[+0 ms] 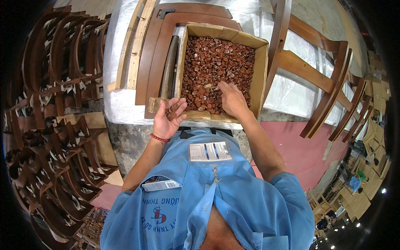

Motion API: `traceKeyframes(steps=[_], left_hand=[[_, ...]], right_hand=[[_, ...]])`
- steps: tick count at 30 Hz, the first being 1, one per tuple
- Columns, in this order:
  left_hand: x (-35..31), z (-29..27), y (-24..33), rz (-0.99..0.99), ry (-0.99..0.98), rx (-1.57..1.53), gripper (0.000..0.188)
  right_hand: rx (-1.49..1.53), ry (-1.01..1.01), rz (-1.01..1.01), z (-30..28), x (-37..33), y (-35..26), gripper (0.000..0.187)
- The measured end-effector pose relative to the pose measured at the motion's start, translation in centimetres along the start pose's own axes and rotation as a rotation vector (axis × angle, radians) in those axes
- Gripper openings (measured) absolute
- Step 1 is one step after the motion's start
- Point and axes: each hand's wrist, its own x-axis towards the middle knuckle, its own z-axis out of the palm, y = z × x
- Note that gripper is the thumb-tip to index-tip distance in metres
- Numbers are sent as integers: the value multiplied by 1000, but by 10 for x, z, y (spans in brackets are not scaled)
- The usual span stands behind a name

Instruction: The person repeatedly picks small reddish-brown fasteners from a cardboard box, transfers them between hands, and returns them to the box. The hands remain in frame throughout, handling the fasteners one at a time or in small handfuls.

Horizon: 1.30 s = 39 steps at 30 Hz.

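A cardboard box (pixel 263 62) holds a great heap of brown round-headed nail-on furniture glides (pixel 218 58) with thin metal pins. My right hand (pixel 234 100) reaches into its near right part, fingers bent together against the heap; whatever is at the fingertips is hidden. Just off the box's near left corner, my left hand (pixel 166 125) is turned palm up, its fingers curled around a few brown glides (pixel 171 111). A red bead bracelet circles that wrist. Beside the left fingers lies a mallet with a pale block head (pixel 156 104) and a long handle (pixel 169 66) along the box's side.
Brown wooden frame parts (pixel 152 62) lie under the box's left side, with pale wood strips (pixel 135 46) farther left. Brown chair frames (pixel 308 68) lean at the right. Many curved brown wooden parts (pixel 62 50) are stacked on the left. Plastic-wrapped material (pixel 118 110) covers the work surface.
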Motion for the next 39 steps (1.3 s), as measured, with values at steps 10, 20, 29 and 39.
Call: traceKeyframes(steps=[10,20,29,39], left_hand=[[0,1,1,-11,-4,23,51],[0,3,3,-23,60,39,49],[1,5,4,-25,60,47,48],[0,2,3,-10,48,61,47]], right_hand=[[147,115,78,3,-10,18,51],[236,253,382,-19,-26,9,54],[213,116,569,-12,13,-7,59],[1573,270,482,-34,52,-4,57]])
